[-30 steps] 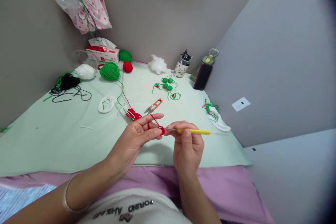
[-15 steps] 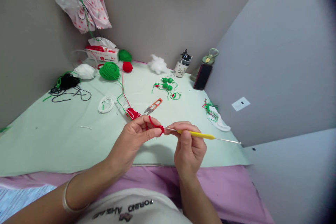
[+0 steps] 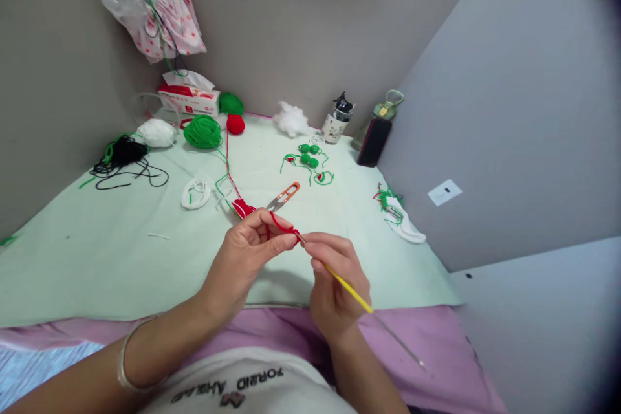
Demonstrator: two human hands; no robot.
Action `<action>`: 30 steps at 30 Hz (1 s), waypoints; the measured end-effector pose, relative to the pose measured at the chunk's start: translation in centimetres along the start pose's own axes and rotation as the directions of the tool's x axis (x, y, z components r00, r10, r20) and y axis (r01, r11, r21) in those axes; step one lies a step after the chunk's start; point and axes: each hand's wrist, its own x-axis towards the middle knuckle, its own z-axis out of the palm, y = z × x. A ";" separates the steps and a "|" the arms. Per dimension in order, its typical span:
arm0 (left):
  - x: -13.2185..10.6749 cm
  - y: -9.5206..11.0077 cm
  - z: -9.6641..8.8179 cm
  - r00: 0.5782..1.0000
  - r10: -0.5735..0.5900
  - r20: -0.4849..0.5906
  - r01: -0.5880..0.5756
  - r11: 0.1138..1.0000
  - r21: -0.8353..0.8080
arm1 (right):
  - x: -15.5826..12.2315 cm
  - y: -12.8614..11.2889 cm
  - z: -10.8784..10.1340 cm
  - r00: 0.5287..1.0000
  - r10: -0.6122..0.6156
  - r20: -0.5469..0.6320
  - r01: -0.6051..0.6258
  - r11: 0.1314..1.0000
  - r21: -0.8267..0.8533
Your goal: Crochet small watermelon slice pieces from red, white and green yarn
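Observation:
Between the thumb and fingers of my left hand [image 3: 250,247] is a small red crochet piece [image 3: 295,233], with red yarn looped over the index finger. My right hand [image 3: 339,281] is closed round a crochet hook [image 3: 350,290] with a yellow handle. The hook's front tip meets the red piece, and its bare metal rear end slants down to the right. Just beyond my left hand lies a bundle of red yarn with white strands [image 3: 242,208]. Orange thread snips [image 3: 285,195] rest on the table behind my fingers.
Green yarn [image 3: 202,132], a red ball [image 3: 235,123], white yarn [image 3: 157,133] and black yarn [image 3: 125,152] sit at the back left by a tissue box [image 3: 190,100]. Small green crochet balls [image 3: 309,158], white stuffing [image 3: 291,119], a cup [image 3: 336,124] and a phone [image 3: 375,142] are farther right.
My right hand has shifted slightly left and down and tilted the crochet hook, so its rear end has swung downward. My left hand has barely moved, still pinching the red piece.

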 end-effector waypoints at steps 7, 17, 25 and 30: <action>0.1 0.3 0.5 0.999 -0.042 0.024 0.043 0.996 -0.074 | -0.5 0.3 0.7 0.997 -0.047 -0.060 0.045 0.998 -0.041; 0.0 0.5 0.1 0.996 -0.072 0.060 0.077 0.994 -0.078 | 0.7 0.1 0.9 0.954 0.285 -0.095 -0.246 0.922 0.299; 0.0 0.5 0.2 0.991 -0.092 0.098 0.103 0.988 -0.112 | 0.7 0.0 1.0 0.946 0.314 -0.081 -0.274 0.908 0.316; -0.1 0.6 0.3 0.987 -0.118 0.105 0.131 0.984 -0.119 | 0.8 0.1 0.9 0.935 0.351 -0.060 -0.297 0.862 0.412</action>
